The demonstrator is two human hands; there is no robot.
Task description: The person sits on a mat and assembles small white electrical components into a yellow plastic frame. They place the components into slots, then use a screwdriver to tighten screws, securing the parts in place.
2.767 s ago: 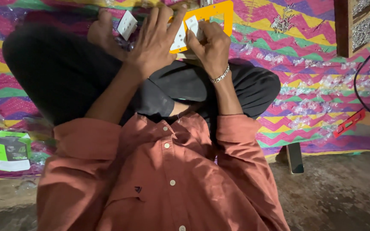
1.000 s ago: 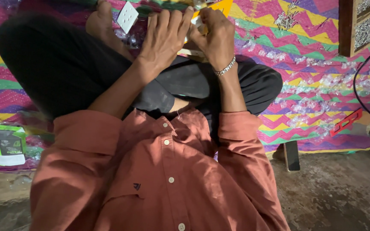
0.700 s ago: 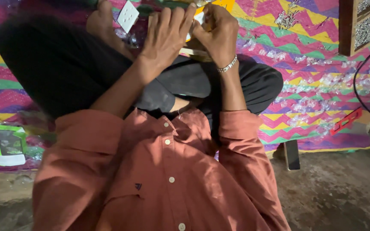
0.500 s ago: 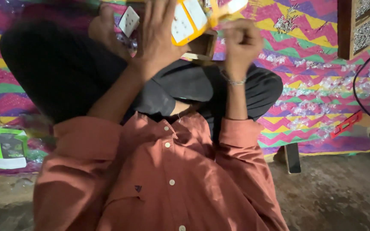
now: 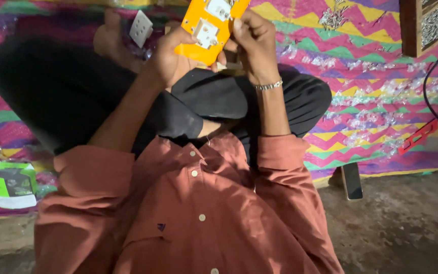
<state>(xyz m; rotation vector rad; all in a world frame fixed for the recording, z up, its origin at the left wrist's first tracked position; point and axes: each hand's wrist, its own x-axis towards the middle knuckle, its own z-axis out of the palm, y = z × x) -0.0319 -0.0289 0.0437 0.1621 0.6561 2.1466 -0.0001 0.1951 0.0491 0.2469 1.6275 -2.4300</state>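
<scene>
Two hands, left hand and right hand, are both clamped on the orange switch plate raised above the crossed legs; judged light, rigid, likely smooth plastic, best gripped by its side edges, clear of the white switch modules.

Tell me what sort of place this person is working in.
Probably a home or small workshop floor, not a bench: the person sits cross-legged on a colourful zigzag mat beside bare ground, both hands holding an orange switch plate.
</scene>
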